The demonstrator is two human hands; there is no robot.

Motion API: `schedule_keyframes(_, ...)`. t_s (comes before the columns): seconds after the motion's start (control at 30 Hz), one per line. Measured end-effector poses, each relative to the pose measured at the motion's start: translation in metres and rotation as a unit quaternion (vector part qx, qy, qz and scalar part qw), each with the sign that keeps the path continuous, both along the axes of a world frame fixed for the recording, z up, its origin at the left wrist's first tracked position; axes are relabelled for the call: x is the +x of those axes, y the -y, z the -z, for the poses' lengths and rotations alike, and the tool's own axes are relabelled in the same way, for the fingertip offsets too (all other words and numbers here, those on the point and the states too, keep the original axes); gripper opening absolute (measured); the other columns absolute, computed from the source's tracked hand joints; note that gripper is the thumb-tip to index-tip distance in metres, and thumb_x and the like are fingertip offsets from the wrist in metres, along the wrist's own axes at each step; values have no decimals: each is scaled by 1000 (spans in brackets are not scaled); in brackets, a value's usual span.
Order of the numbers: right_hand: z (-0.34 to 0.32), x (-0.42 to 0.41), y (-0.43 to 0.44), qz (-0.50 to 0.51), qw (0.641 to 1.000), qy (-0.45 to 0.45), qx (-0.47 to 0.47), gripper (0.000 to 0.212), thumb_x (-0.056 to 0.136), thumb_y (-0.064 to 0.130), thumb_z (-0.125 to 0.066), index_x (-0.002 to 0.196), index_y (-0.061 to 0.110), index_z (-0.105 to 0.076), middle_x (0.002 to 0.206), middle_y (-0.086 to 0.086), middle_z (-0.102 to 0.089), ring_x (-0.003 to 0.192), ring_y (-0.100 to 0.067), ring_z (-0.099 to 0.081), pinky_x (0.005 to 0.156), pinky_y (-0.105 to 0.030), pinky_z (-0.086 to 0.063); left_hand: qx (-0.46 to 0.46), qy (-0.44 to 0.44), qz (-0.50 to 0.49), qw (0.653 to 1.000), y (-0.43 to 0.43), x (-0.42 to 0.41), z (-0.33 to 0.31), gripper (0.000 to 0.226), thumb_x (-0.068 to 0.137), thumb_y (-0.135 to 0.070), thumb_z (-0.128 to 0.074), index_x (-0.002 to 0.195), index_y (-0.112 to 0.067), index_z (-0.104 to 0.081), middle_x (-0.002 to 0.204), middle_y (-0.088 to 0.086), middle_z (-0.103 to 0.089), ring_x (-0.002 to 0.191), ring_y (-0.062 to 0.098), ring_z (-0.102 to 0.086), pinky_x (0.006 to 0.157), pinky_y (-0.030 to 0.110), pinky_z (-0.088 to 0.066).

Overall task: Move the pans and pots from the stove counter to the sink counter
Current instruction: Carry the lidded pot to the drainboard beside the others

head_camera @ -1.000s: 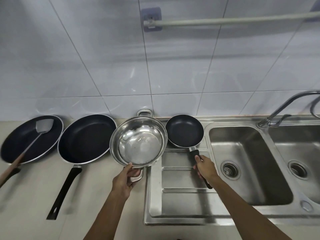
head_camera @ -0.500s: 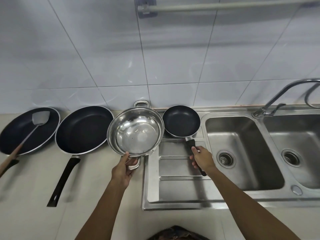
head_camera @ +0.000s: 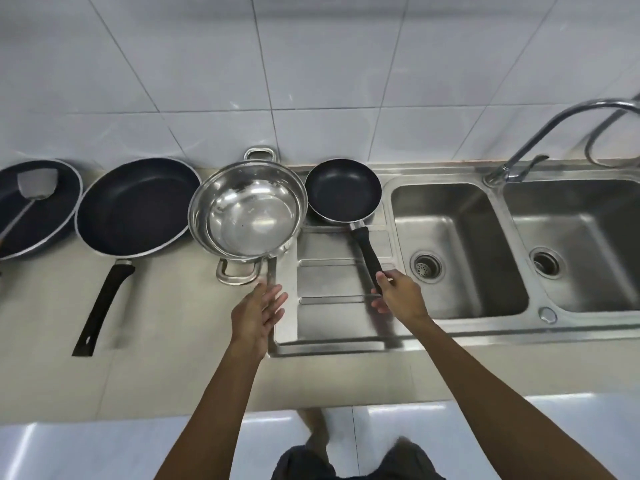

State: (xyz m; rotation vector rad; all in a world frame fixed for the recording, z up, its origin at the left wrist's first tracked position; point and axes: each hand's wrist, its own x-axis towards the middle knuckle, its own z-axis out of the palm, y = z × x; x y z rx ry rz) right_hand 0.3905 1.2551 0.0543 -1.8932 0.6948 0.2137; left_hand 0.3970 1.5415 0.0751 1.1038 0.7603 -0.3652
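Observation:
A two-handled steel pot (head_camera: 247, 216) sits on the beige counter, its right rim over the edge of the steel drainboard (head_camera: 332, 327). My left hand (head_camera: 258, 313) hovers just below its near handle, fingers spread, holding nothing. A small black frying pan (head_camera: 343, 190) rests at the back of the drainboard with its handle pointing towards me. My right hand (head_camera: 398, 296) is at the tip of that handle, thumb and forefinger loosely apart around it. Further left on the counter lie a large black frying pan (head_camera: 138, 206) and another black pan (head_camera: 34, 216).
A metal spatula (head_camera: 36, 183) lies in the far-left pan. Right of the drainboard are two sink basins (head_camera: 457, 251) (head_camera: 581, 237), with a curved faucet (head_camera: 540, 133) behind them. A tiled wall backs the counter.
My left hand has let go of the steel pot's near handle and drawn back. My right hand has slid back along the small pan's handle to its tip and loosened.

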Motion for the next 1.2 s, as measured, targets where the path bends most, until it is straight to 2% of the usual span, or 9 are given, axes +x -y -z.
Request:
schedule_keyframes(0.13, -7, -41, 15, -104, 987, 17, -119, 26, 102, 31, -54, 111, 13, -71, 86, -11, -78, 70, -28, -75, 69, -43, -63, 214, 68, 115, 968, 38, -46, 5, 23, 93, -39, -67, 103, -19, -73, 92, 1, -81, 87, 21, -76, 65, 20, -52)
schedule_keyframes(0.23, -10, -87, 37, -197, 958, 39, -206, 29, 101, 32, -55, 121, 15, -68, 108, -13, -76, 97, -34, -71, 84, -41, -56, 451, 167, 276, 832, 75, -92, 14, 36, 94, -45, -63, 117, -18, -71, 104, 0, -77, 100, 22, -71, 74, 20, -49)
schedule_keyframes(0.4, -14, -179, 97, -287, 894, 131, -319, 40, 95, 27, -62, 131, 10, -64, 126, -10, -71, 113, -32, -66, 94, -41, -54, 609, 302, 394, 619, 170, -165, 9, 49, 87, -43, -70, 123, -10, -69, 119, 9, -73, 109, 31, -67, 92, 44, -51)
schedule_keyframes(0.53, -19, -259, 165, -276, 859, 159, -401, 47, 91, 30, -68, 134, 11, -64, 133, -10, -69, 120, -33, -65, 98, -46, -54, 613, 390, 438, 529, 257, -219, -4, 55, 90, -46, -63, 128, -8, -67, 129, 9, -70, 118, 30, -65, 98, 46, -49)
schedule_keyframes(0.7, -37, -351, 262, -196, 852, 94, -476, 55, 98, 48, -43, 138, 16, -62, 139, -8, -65, 126, -36, -61, 103, -54, -50, 576, 474, 485, 456, 375, -268, -21, 62, 96, -55, -48, 139, -11, -59, 145, 8, -59, 137, 28, -53, 112, 50, -41)
schedule_keyframes(0.83, -58, -404, 342, -114, 864, 37, -488, 58, 98, 50, -38, 140, 17, -60, 140, -7, -64, 129, -36, -59, 104, -53, -47, 536, 526, 526, 398, 471, -291, -32, 71, 98, -62, -32, 147, -15, -51, 155, 6, -48, 146, 26, -40, 119, 49, -32)
schedule_keyframes(0.93, -69, -434, 393, -47, 870, 13, -490, 58, 99, 51, -37, 144, 19, -56, 145, -6, -60, 134, -35, -55, 107, -53, -46, 507, 561, 543, 365, 536, -301, -40, 67, 99, -60, -37, 149, -16, -49, 157, 5, -44, 148, 25, -37, 120, 49, -30)
schedule_keyframes(1.1, -79, -473, 483, 57, 872, -30, -485, 58, 102, 52, -37, 150, 22, -47, 154, -4, -51, 143, -32, -44, 114, -49, -38, 450, 616, 566, 313, 654, -314, -53, 66, 96, -59, -35, 140, -15, -60, 147, 8, -57, 137, 28, -52, 109, 53, -45)
schedule_keyframes(1.2, -84, -486, 542, 99, 871, -51, -479, 59, 103, 52, -38, 154, 22, -40, 159, -4, -43, 149, -31, -35, 119, -48, -31, 432, 633, 573, 292, 727, -316, -52, 67, 96, -61, -38, 143, -17, -57, 147, 6, -56, 138, 27, -51, 113, 53, -39)
